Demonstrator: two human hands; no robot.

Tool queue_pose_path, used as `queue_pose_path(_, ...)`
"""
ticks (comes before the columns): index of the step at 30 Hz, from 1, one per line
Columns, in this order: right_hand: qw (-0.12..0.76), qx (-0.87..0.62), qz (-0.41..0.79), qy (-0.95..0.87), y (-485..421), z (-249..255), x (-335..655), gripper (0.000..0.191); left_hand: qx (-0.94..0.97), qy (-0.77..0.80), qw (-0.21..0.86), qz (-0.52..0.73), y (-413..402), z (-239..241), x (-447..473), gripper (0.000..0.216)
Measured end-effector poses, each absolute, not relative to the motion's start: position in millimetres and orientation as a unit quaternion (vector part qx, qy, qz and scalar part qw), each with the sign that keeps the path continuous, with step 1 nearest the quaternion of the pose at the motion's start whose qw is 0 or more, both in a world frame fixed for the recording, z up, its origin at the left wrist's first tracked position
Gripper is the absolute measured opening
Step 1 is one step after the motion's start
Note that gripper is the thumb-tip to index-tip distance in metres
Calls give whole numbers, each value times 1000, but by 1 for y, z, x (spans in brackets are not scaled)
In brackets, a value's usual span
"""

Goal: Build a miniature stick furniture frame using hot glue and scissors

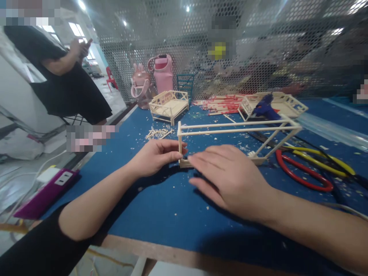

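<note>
A pale wooden stick frame [234, 130], shaped like a long open box, stands on the blue tabletop. My left hand [156, 155] pinches its left corner post near the bottom between thumb and fingers. In front of the frame, my right hand [227, 172] has its fingers stretched out and the thumb apart, fingertips beside the frame's lower left corner. It covers much of the bottom rail, and whether it touches the wood I cannot tell.
Behind stand two small wooden models, one left [169, 107], one right [287, 105] with a blue glue gun [267, 107]. Red-wrapped sticks [221, 104] lie between them. Red- and yellow-handled pliers [304, 180] rest at right. A purple power strip [48, 193] is left; a person [66, 76] stands beyond.
</note>
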State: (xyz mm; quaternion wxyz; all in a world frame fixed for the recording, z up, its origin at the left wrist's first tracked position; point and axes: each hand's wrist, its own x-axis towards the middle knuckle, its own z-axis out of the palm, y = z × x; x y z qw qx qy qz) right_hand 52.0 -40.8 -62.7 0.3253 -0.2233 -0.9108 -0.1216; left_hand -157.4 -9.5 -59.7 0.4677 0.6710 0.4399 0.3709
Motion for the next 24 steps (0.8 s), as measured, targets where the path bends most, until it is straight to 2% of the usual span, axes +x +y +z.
queue_pose_path(4, 291, -183, -73, -936, -69, -49, 98, 37, 684, 470, 423, 362, -11, -52, -154, 37)
queue_pose_path(7, 409, -341, -9, -846, -57, -52, 143, 31, 653, 500, 422, 381, -9, -48, -151, 48)
queue_pose_path(9, 506, -487, 141, -698, -35, -55, 167, 13, 626, 510, 437, 397, -8, -46, -147, 57)
queue_pose_path(10, 499, -519, 242, -651, -22, -55, 175, 10, 616, 513, 442, 403, -7, -45, -145, 59)
queue_pose_path(12, 454, -520, 337, -640, 1, -51, 183, 40, 604, 518, 445, 411, -6, -43, -141, 59)
queue_pose_path(14, 380, -485, 423, -665, 18, -45, 181, 55, 596, 526, 445, 413, -6, -40, -138, 61)
queue_pose_path(17, 321, -436, 493, -681, 31, -40, 171, 43, 604, 543, 425, 399, -10, -39, -135, 63)
queue_pose_path(19, 330, -432, 488, -683, 33, -42, 167, 28, 626, 558, 347, 420, -17, -40, -133, 55)
queue_pose_path(20, 337, -431, 484, -683, 32, -45, 167, 22, 639, 562, 268, 452, -22, -41, -130, 49)
queue_pose_path(22, 346, -417, 485, -686, 31, -52, 167, 15, 672, 521, 50, 523, -34, -41, -119, 40)
queue_pose_path(24, 352, -392, 494, -692, 27, -58, 169, 13, 729, 423, -144, 519, -42, -39, -98, 31)
